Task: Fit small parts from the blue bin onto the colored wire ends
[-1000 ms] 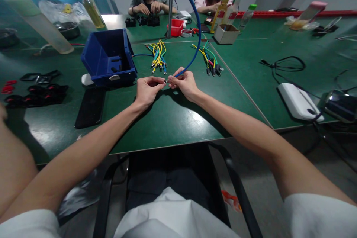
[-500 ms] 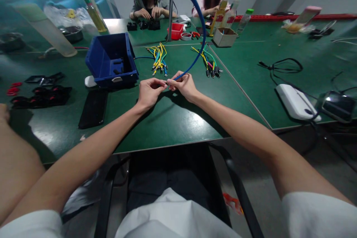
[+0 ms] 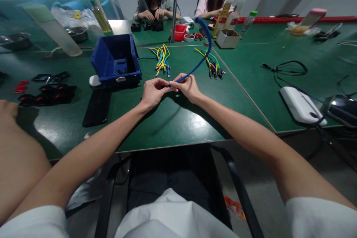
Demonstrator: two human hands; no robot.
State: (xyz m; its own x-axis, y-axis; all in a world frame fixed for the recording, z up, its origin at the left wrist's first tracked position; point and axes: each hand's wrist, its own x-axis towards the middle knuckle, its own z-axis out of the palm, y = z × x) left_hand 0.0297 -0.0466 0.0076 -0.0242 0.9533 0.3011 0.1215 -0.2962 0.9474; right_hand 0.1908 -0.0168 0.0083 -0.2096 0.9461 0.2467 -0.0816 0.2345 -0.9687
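Blue cable (image 3: pixel 209 41), one: we find its near end between the hands, just above the worktop (image 3: pixel 173 130), its free length arching up and to the right, apparently out of the fingers' way. Right hand (image 3: pixel 189 88): thumb and fingers pinched on the cable close to its end, likely for fine control. Left hand (image 3: pixel 153 93): fingertips drawn together and meeting the right's, nipping a small dark piece (image 3: pixel 166 85) too hidden for us to identify. Black phone (image 3: pixel 96 107): flat, left of the left hand. Blue bin (image 3: pixel 131 79): behind the phone, low front towards us, we judge for easy reach to the black pieces (image 3: pixel 120 71) inside. Left wire bundle (image 3: pixel 161 58) and right wire bundle (image 3: pixel 215 73): beyond the hands, lugs mostly our way, perhaps for easy picking. Red tub (image 3: pixel 179 31): farther back, beside a pole (image 3: pixel 175 11).
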